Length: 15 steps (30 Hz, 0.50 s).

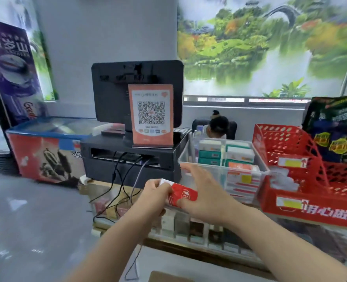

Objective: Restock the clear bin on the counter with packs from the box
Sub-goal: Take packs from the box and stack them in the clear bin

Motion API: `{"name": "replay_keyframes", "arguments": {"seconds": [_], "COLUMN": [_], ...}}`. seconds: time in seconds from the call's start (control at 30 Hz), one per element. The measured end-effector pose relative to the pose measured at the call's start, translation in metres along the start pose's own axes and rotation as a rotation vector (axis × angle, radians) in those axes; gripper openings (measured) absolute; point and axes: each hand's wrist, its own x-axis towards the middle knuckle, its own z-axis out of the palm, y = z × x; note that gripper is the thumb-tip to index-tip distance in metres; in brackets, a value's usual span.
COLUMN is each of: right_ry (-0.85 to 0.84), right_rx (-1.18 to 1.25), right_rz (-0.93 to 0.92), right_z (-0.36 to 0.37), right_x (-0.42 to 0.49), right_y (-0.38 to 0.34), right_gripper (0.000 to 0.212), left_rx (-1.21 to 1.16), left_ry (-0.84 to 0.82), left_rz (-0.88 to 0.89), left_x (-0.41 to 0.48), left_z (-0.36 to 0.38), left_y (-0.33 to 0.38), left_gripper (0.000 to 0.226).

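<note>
I hold a red and white pack point(181, 195) between both hands just in front of the clear bin point(222, 171) on the counter. My left hand point(155, 193) grips the pack's left end with curled fingers. My right hand point(204, 197) holds its right side, thumb under the pack and fingers spread above it. The clear bin holds rows of white, green and orange packs point(239, 154). A brown corner of a cardboard box point(164, 277) shows at the bottom edge.
A red plastic basket rack point(302, 180) stands right of the bin. A black register monitor with an orange QR sign point(151, 115) sits to the left, cables hanging below. A chest freezer point(46, 151) stands far left. A person sits behind the counter. Packs fill the glass case below.
</note>
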Motion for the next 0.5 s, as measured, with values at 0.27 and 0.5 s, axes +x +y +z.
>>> {"name": "replay_keyframes", "arguments": {"seconds": [0.27,0.5], "right_ry": [-0.008,0.012], "right_rx": [0.025,-0.029], "right_rz": [0.054,0.188], "right_z": [-0.071,-0.095], "right_x": [0.067,0.108], "right_y": [0.011,0.049], "right_gripper": [0.084,0.072], "left_rx": [-0.075,0.012], "left_ry": [-0.051,-0.096], "left_rz": [0.024,0.124], "left_x": [0.056,0.103], "left_z": [0.012,0.028], "left_y": [0.088,0.108], "left_gripper": [0.006,0.029]}}
